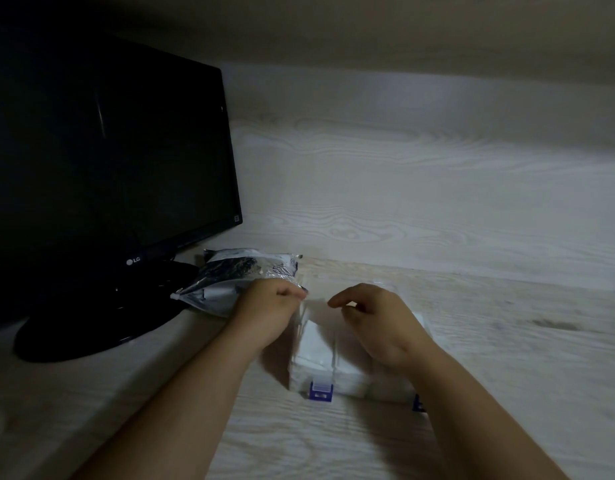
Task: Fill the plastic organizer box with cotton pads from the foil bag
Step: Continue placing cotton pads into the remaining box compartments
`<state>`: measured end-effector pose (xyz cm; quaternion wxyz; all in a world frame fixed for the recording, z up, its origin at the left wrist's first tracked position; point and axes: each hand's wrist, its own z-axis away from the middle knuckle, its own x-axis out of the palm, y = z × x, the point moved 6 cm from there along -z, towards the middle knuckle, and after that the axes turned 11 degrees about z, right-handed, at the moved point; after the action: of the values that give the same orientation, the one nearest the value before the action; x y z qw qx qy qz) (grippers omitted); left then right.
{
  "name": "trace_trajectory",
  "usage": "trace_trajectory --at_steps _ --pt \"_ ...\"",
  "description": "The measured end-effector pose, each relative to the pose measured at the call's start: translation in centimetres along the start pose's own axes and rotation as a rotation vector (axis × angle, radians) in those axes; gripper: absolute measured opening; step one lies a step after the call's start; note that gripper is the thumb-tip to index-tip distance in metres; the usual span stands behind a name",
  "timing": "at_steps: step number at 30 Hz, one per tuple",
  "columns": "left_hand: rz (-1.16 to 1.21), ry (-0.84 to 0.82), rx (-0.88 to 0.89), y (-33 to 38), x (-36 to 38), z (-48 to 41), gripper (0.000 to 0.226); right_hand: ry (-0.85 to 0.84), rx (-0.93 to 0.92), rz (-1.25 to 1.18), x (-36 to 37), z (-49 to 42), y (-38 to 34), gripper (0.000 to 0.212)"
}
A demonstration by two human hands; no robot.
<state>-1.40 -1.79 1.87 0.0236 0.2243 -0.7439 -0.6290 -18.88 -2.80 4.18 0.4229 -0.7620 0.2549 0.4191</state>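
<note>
The plastic organizer box (347, 382) sits on the pale wood-grain bench (507, 341), near its front edge, directly beneath both hands. White cotton pads (316, 344) are seen in its compartments, and a blue latch (321, 391) is fitted at its near wall. The foil bag (223, 282) lies on the bench behind and left of the box, just beside the base of a dark monitor (102, 150). The left hand (268, 313) is over the left end of the box, fingers curled, with something clear and blurred at its fingertips; whether it grips this cannot be told. The right hand (378, 323) hovers over the right part of the box, fingers loosely bent, holding nothing
</note>
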Motion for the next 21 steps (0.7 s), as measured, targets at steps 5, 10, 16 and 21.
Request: trace_trajectory --at_steps 5,10,16,21 --pt "-0.343 0.122 0.01 -0.3 -2.0 -0.1 0.028 0.027 -0.014 0.0 -0.1 0.2 0.1 0.032" --pt "-0.802 0.114 -0.011 -1.2 -3.5 -0.3 0.025 0.023 -0.015 0.019 -0.1 0.6 0.4 0.031" --pt "-0.752 0.033 -0.004 -2.2 -3.8 -0.7 0.034 0.043 0.038 -0.012 -0.1 0.6 1.3 0.028" --pt "-0.595 -0.052 0.059 -2.4 -2.5 -0.7 0.049 0.021 0.072 -0.051 0.1 0.7 1.6 0.029"
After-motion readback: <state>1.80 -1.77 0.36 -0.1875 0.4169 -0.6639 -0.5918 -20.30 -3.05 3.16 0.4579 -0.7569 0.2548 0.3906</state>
